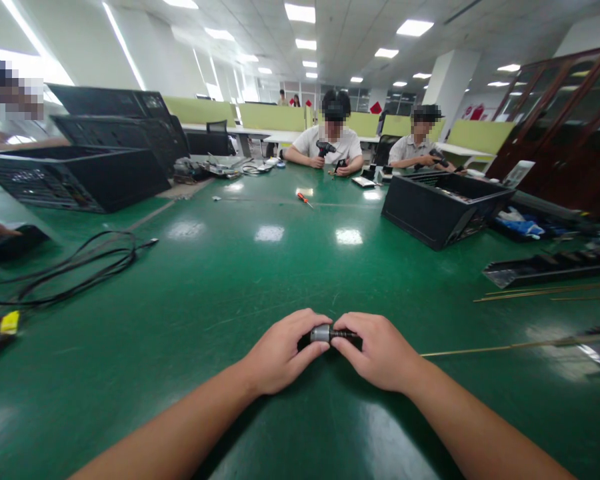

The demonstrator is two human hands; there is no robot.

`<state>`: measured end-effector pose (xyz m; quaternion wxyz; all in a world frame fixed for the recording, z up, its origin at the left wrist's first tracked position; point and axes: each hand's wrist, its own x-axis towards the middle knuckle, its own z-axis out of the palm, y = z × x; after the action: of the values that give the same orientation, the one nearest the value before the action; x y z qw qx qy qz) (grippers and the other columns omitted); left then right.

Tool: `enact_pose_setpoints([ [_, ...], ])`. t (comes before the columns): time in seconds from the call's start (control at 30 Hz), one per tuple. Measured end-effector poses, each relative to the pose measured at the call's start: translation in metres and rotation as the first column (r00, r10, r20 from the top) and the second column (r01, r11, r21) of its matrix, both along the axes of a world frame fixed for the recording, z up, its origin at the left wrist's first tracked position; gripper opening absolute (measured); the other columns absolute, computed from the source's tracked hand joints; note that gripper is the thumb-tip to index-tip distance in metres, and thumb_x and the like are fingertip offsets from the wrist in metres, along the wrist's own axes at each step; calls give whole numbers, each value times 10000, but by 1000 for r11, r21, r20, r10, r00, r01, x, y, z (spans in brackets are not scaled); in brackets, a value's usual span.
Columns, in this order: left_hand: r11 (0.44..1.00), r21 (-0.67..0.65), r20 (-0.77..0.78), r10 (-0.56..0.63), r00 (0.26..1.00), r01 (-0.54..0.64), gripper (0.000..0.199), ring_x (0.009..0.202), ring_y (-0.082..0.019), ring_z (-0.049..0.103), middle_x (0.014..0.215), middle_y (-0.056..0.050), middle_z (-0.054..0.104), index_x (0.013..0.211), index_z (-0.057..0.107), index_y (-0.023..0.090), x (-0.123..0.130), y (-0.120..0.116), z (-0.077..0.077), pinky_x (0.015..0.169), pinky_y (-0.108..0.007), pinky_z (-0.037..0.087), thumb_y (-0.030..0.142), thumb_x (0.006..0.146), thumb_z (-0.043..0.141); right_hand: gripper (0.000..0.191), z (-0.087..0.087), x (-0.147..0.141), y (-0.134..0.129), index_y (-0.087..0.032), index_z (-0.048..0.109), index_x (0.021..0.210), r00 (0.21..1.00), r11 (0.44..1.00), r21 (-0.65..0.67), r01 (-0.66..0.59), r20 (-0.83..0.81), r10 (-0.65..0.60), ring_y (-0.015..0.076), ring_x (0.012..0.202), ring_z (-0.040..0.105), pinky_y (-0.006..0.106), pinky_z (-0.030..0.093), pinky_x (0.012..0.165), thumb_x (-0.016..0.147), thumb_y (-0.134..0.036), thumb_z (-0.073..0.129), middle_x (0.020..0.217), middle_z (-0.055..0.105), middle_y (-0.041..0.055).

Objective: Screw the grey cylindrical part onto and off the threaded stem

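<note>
Pinched by the left fingers (309, 318) at the fat cap (321, 333), a good grip spot, and the right fingers (349, 322) at the thin rod (339, 333), probably hard and slippery.

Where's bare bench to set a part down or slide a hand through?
Best: mid green table, between black cables, orange screwdriver, right-hand black case and both hands, left and right. Smaller: between cables and left forearm. Crowded: right edge, with thin rods and slotted black part; far left, cases and cables.
</note>
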<state>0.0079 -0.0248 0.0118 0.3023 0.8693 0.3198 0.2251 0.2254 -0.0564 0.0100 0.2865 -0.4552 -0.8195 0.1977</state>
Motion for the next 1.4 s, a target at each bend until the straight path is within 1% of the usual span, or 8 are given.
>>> enact_pose_setpoints([
  [0.63, 999, -32, -4, 3, 1000, -3, 292, 999, -195, 579, 1076, -47, 627, 1226, 574, 229, 0, 2, -3, 898, -331, 438, 332, 955, 541, 68, 0, 2, -1, -199, 647, 916, 1000, 1000, -12, 8, 26, -8, 165, 791, 624, 271, 428, 722, 914, -236, 590, 862, 682, 22],
  [1.4, 1000, -18, 19, 14, 1000, -14, 288, 981, -179, 585, 1063, -30, 625, 1230, 567, 244, -2, 3, -6, 880, -308, 439, 339, 960, 537, 78, 1, 4, 0, -206, 648, 932, 999, 1000, 4, 20, 44, -20, 164, 792, 623, 272, 418, 718, 918, -255, 588, 864, 684, 16],
])
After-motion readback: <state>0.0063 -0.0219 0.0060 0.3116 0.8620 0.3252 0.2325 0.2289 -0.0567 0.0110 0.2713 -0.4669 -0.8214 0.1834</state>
